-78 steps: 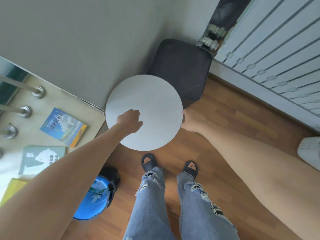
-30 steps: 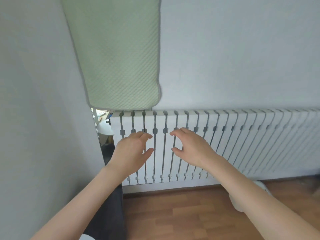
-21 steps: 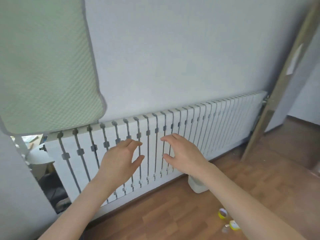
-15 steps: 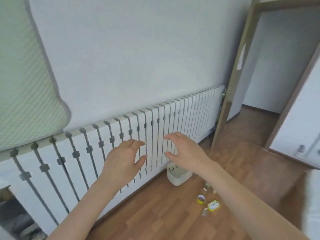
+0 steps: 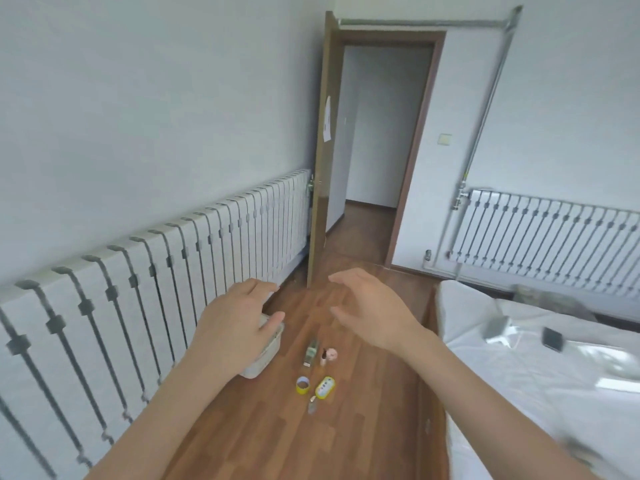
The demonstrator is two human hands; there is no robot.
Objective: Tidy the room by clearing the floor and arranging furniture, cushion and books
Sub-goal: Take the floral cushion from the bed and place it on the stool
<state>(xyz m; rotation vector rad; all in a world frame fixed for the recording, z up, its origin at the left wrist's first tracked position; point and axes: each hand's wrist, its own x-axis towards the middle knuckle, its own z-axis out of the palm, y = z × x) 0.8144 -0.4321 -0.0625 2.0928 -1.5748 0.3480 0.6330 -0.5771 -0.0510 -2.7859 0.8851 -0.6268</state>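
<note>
Judged the small things light and rigid: yellow ring (image 5: 303, 384) and yellow case (image 5: 325, 388) easy to pinch by the sides, green bottle (image 5: 311, 351) and pink jar (image 5: 331, 355) possibly breakable and apt to roll. Found all four on the wood floor (image 5: 277, 441), just right of a white basket (image 5: 268, 351), well below the hands. Held left hand (image 5: 239, 323) and right hand (image 5: 370, 313) spread, empty, apparently touching nothing.

White ribbed metal radiator (image 5: 166, 282), brown wood-plank floor (image 5: 277, 438), round yellow tin (image 5: 303, 385), white plastic basket (image 5: 265, 355).
</note>
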